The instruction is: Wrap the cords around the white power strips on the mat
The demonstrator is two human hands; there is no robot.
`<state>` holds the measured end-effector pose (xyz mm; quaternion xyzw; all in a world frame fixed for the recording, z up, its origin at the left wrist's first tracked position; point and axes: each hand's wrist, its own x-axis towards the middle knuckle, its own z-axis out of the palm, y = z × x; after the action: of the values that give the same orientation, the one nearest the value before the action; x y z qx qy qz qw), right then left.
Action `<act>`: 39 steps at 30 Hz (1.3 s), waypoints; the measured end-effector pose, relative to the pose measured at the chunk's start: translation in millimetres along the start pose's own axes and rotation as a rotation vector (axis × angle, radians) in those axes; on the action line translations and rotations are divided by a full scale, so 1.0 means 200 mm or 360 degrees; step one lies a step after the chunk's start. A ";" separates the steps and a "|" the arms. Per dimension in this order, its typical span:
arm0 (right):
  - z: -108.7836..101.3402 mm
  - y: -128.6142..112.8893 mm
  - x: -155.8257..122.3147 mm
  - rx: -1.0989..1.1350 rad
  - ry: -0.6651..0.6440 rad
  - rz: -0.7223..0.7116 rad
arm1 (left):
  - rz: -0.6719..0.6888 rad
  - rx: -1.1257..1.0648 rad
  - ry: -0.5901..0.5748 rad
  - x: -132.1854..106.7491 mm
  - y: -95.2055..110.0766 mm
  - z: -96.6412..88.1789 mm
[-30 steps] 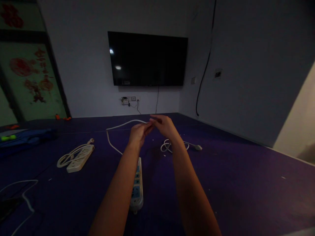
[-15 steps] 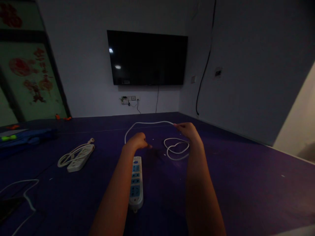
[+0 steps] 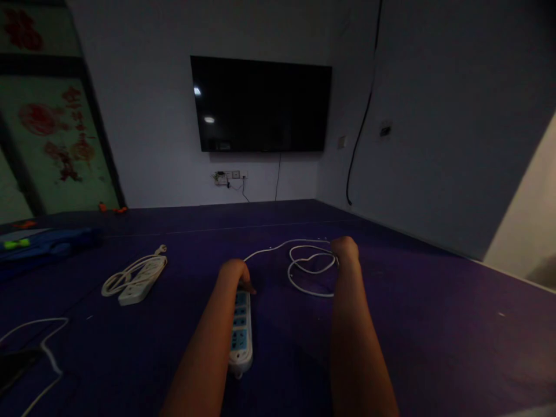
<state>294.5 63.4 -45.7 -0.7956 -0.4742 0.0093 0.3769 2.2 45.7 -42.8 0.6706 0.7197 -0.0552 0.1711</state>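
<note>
A white power strip (image 3: 242,339) with blue socket faces lies lengthwise in front of me on the purple floor. Over its far end is my left hand (image 3: 236,273), curled down with the thumb along the strip's right edge; its other fingers are hidden. A white power cord (image 3: 282,245) runs from beyond that hand to the right. My right hand (image 3: 346,249) is closed on the cord, low over the floor, its fingertips mostly out of sight. Loose loops of the same cord (image 3: 310,294) lie just left of my right wrist.
On the left lies a second white power strip (image 3: 143,282) with its cord coiled on top. Nearer, a thin white cable (image 3: 51,353) trails beside a dark flat object (image 3: 17,368). Blue cloth (image 3: 61,240) lies farther back. A television (image 3: 263,104) hangs on the far wall.
My left hand has dropped toward me onto the strip's far end. My right hand has moved down and slightly right, and the raised arc of cord has sunk toward the floor.
</note>
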 end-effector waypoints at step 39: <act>-0.16 -0.63 -0.30 0.1837 -0.0263 -0.0610 | 0.0666 -0.0556 0.1558 -0.39 -0.12 -0.36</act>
<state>179.4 32.0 32.1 -0.3602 -0.5549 0.2583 0.7040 -29.6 -7.5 45.6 0.7082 0.5651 0.4178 -0.0672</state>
